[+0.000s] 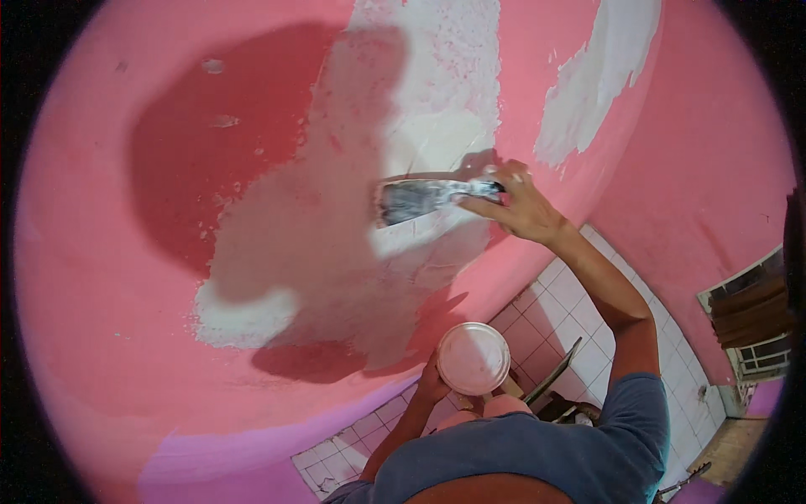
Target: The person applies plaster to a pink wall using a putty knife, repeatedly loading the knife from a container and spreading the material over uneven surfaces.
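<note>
My right hand [527, 210] is closed on the handle of a wide putty knife [416, 200], whose blade is smeared with white paste. The blade lies against a large patch of white filler [453, 76] on the pink wall [84, 244]. Below the patch, my left hand [432, 382] grips the side of a round white tub [473, 359] near my body. Its fingers are partly hidden by the tub. A pale, pinkish-white surface shows inside the tub's rim.
Another strip of white filler [596, 84] runs down the wall at upper right. White floor tiles [579, 302] spread below. Dark items [567, 407] lie by my waist. A window with a brown cloth [751, 311] is at far right. A purple band [227, 449] borders the wall's bottom.
</note>
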Demonstrator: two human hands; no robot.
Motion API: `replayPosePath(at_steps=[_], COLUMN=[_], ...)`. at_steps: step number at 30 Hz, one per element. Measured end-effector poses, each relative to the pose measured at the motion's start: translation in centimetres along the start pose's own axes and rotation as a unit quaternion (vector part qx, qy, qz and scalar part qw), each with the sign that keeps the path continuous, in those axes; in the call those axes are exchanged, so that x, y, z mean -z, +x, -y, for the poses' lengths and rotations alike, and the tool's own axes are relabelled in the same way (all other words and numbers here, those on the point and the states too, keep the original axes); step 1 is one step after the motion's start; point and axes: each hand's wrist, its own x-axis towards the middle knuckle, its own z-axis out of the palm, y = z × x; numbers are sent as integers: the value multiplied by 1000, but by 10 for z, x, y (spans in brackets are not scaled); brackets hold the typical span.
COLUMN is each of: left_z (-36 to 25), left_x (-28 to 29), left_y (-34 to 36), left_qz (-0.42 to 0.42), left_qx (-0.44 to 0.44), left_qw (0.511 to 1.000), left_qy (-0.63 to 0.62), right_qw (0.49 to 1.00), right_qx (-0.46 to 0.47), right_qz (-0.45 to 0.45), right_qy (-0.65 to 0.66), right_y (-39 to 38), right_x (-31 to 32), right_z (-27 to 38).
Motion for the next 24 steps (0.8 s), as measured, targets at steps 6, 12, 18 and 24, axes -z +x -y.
replayPosePath(at_steps=[6,12,18,24], left_z=[28,19,19,33], left_x=[5,-6,-1,2], left_y=[17,15,22,25], left_qz=[-36,-5,-22,-19], left_qx=[118,84,95,117], left_qw=[952,988,974,948], left_qy=[-279,-127,-206,-295], right_qw=[998,986,986,985], right_qx=[2,1,90,-67], right_qz=[20,-119,-109,-121], right_qy=[-63,-120,-91,-99], right_y=[-11,-41,23,-38], right_x=[11,17,3,-1], right_z=[-37,-47,-13,-66])
